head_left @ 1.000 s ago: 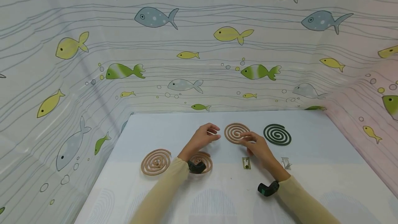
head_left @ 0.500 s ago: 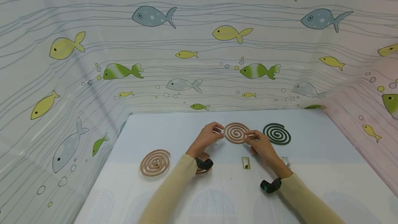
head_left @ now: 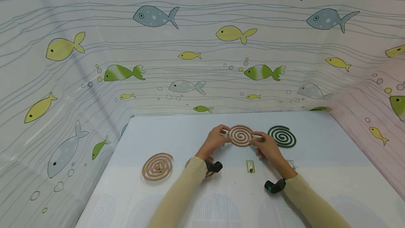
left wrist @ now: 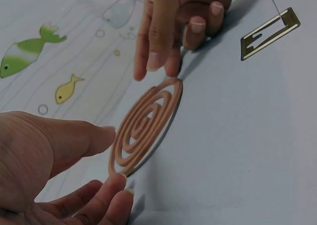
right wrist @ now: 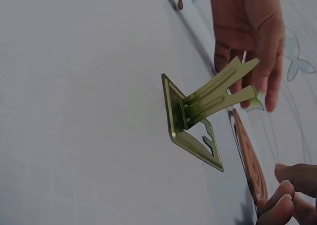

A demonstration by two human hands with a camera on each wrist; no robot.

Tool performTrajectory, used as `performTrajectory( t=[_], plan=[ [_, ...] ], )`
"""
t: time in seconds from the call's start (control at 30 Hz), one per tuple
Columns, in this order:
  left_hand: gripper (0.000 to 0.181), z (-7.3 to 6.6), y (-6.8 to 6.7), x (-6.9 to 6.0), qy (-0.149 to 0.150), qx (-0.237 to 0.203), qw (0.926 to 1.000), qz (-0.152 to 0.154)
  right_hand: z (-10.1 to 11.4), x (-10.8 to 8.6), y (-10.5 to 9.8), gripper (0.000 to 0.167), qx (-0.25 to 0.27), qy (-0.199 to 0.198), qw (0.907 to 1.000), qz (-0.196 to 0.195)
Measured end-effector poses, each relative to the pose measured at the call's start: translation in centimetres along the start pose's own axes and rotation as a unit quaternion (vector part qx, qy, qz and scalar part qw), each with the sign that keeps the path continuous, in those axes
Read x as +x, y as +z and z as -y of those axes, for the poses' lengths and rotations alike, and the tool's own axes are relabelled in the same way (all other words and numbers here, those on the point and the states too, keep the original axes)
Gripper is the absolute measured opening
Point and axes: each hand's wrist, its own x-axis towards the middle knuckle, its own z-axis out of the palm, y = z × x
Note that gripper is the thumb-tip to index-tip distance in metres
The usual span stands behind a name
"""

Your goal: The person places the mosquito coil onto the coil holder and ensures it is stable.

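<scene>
head view: brown coil [head_left: 241, 136] between left hand [head_left: 216, 140], fingers wide at edge, and right hand [head_left: 267, 149], pinching or not cannot tell; green coil [head_left: 282, 137] beside right fingers.

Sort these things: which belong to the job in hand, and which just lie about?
Seemingly in use: left hand, right hand, brown coil between them.

Apparently lying about: green coil, leftmost coil, half-hidden coil, gold stand, silvery stand.
</scene>
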Motion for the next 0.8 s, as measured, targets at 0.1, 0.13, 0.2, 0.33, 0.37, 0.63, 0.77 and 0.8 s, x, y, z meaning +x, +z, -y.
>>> performTrajectory(
  t=[0.1,0.13,0.2,0.33,0.37,0.63,0.77,0.8],
  plan=[
    [0.045,0.3,0.2,0.3,-0.004,-0.004,1.0000,-0.007,0.1,0.1,-0.1,0.053,-0.009,0.005,0.9999,-0.003],
    [0.046,0.4,0.2,0.4,-0.006,-0.006,0.9999,-0.009,0.1,0.2,-0.1,0.053,-0.012,0.006,0.9999,-0.003],
    [0.046,0.5,0.3,0.5,-0.008,-0.010,0.9998,-0.012,0.2,0.2,-0.2,0.052,-0.016,0.007,0.9998,-0.006],
    [0.046,0.4,0.4,0.7,-0.011,-0.019,0.9997,-0.012,0.3,0.3,-0.2,0.051,-0.024,0.015,0.9995,-0.012],
    [0.046,0.4,0.5,0.7,-0.012,-0.021,0.9996,-0.012,0.3,0.3,-0.2,0.051,-0.025,0.017,0.9995,-0.014],
    [0.051,0.4,1.0,0.9,-0.004,0.007,0.9998,-0.020,0.5,0.3,-0.1,0.053,-0.034,0.023,0.9991,-0.010],
    [0.054,0.5,1.2,1.2,0.004,0.042,0.9988,-0.023,0.8,0.3,0.0,0.052,-0.025,0.029,0.9992,-0.010],
    [0.054,0.4,1.2,1.3,0.003,0.053,0.9983,-0.025,0.8,0.3,0.1,0.052,-0.020,0.031,0.9993,-0.010]
  ],
)
